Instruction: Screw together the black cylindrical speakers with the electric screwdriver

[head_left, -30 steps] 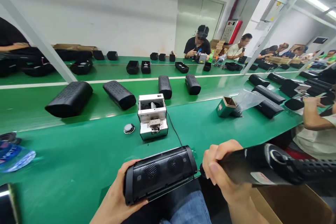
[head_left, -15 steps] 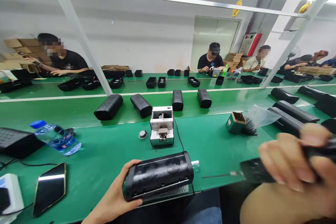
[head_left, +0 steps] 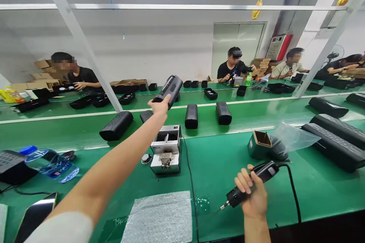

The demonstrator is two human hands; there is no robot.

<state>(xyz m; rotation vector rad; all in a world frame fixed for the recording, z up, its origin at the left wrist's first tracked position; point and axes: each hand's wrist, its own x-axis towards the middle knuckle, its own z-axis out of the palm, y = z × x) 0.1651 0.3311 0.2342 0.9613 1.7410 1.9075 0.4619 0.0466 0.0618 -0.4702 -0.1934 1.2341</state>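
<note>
From where I stand, the person's left arm stretches far across the green table (head_left: 219, 152), and the left hand (head_left: 160, 106) is clamped on the near end of a black case (head_left: 172, 85). The case is tilted, its far end up, beyond a silver machine (head_left: 165, 155) and over the strip where similar cases (head_left: 191, 116) lie. I can't tell whether it touches anything below.

The right hand (head_left: 252, 190) is closed around a black power screwdriver (head_left: 268, 171), its bit pointing down and left, near a pale padded sheet (head_left: 161, 218) on the table. A dark cord (head_left: 295, 193) curves from its back end.

A small round part (head_left: 146, 158) sits just beside the machine's left side. To the right, a green tin (head_left: 259, 147) stands beside a clear plastic bag (head_left: 295, 136). Over on the left, a water bottle (head_left: 51, 165) lies on its side.
</note>
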